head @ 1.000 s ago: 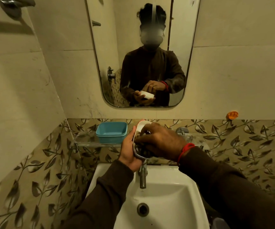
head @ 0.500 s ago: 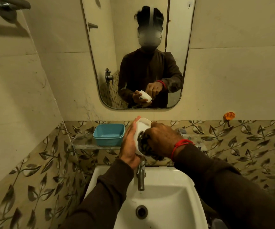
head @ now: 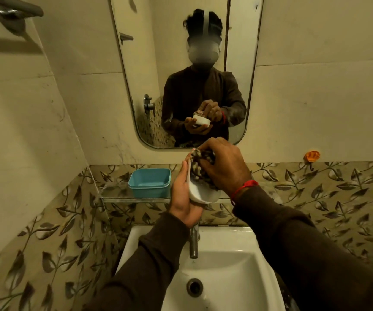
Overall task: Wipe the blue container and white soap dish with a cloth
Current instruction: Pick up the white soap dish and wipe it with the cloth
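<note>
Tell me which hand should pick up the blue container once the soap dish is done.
Left, probably. The left hand is right beside the blue container on the glass shelf; the right hand grips the cloth, ready to wipe.

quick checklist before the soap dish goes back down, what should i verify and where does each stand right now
1. Dish held securely: the left hand cups the white soap dish from the side. Ok.
2. Cloth in contact: the right hand presses the patterned cloth into the dish. Ok.
3. Whole dish wiped: the lower part looks clean, but the cloth and hand cover the upper part. Cannot tell.
4. Landing spot: the glass shelf has bare room, though the stretch behind the hands is hidden. Cannot tell.
5. Blue container stable: it sits upright on the shelf, apart from both hands. Ok.
6. Container wiped: nothing shows either way. Cannot tell.
</note>
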Tool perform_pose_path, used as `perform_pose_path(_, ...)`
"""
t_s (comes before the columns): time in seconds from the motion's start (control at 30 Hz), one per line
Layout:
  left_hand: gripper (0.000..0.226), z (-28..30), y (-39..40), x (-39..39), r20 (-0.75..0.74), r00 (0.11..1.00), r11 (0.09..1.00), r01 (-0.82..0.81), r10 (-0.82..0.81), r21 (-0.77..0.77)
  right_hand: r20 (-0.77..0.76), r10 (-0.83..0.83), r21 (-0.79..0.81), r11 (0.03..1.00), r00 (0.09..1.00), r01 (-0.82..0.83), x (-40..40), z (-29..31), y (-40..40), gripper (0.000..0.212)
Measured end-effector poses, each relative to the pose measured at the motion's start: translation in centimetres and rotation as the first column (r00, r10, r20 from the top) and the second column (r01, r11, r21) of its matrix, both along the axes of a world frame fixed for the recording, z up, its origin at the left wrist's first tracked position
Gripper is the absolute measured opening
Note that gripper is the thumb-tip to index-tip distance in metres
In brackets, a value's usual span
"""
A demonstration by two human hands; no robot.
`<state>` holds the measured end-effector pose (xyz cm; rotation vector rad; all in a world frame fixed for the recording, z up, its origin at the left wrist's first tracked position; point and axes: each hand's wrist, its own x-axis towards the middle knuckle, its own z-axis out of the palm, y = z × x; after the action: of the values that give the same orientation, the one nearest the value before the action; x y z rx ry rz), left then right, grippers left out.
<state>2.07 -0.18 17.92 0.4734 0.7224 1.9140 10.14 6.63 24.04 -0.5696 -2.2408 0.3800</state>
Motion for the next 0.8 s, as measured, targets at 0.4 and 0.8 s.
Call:
perform_pose_path(0.4, 0.038, -2.2, -0.4, -1.3, -0.064, 0.99, 0.992, -0.12, 0.122, 0.035, 0.516, 0.171, -0.053, 0.984, 0.84, -0.168, 1.5, -1.5, -1.3, 0.025)
perform_pose_path(0.8, 0.049, -1.1, 0.2, 0.1, 0.01, 1.0, 0.997, -0.015, 0.014, 0.07, -0.316, -0.028, -0.094, 0.996, 0.948, -0.002, 1.0, -2.4, 0.5, 0.025)
